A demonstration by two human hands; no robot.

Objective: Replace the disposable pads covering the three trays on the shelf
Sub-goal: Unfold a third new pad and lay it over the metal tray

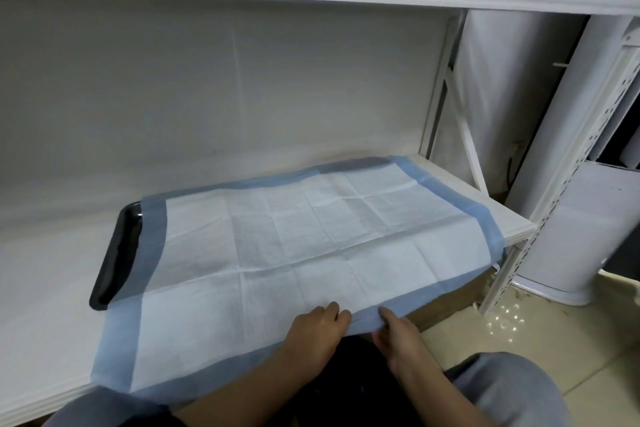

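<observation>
Now the pad is spread over the black tray on the shelf, long axis left-right. Its near edge is pinched by both hands, left and right, close together.

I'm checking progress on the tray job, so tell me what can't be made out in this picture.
- Trays: the pad covers all but one black tray end; how many lie under it is hidden.
- Pad's near edge: it hangs over the shelf front, behind left hand and right hand.
- Used pads: none in view.
</observation>
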